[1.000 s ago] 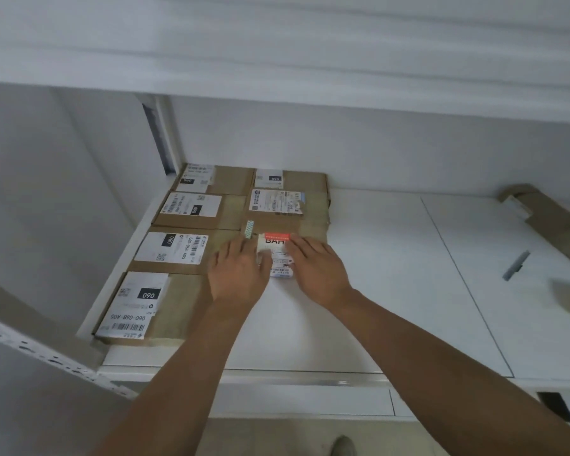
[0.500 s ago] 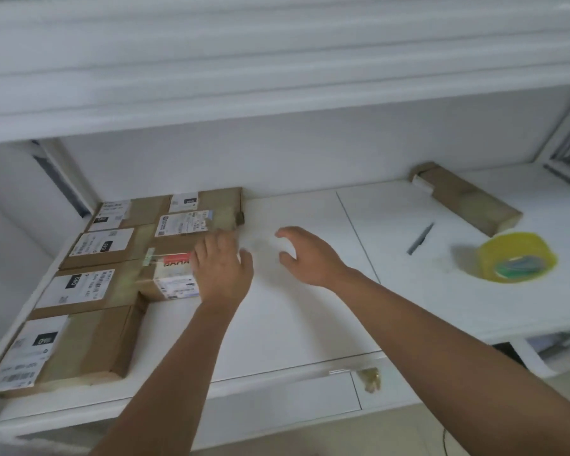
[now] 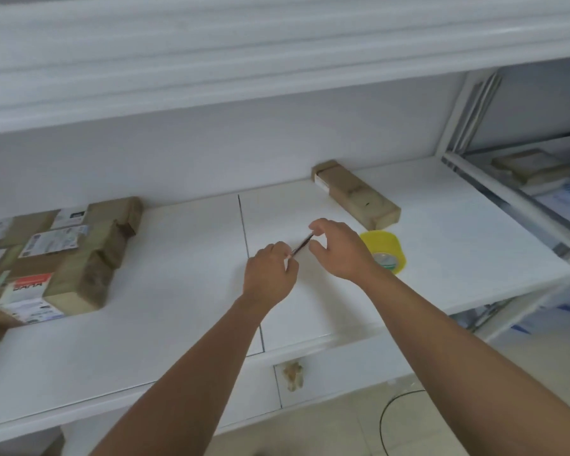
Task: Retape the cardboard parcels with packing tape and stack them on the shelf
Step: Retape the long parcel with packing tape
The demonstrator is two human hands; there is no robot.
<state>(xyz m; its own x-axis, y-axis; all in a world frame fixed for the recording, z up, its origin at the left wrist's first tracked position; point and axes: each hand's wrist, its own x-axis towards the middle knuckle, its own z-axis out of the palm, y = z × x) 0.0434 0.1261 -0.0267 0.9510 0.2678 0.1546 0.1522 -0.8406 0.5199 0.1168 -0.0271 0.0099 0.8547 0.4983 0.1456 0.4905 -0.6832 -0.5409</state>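
both hands had left the parcels and come right to the slim dark cutter (image 3: 301, 244) on the white shelf (image 3: 178, 311). left hand (image 3: 270, 273) had its fingers curled, pinching the cutter's near end; right hand (image 3: 338, 250) pinched the far end between thumb and forefinger. just right of that hand lay the yellow packing tape roll (image 3: 387, 250). one long parcel (image 3: 356, 194) lay farther back, and the labelled cardboard parcels (image 3: 66, 255) sat grouped at the shelf's left.
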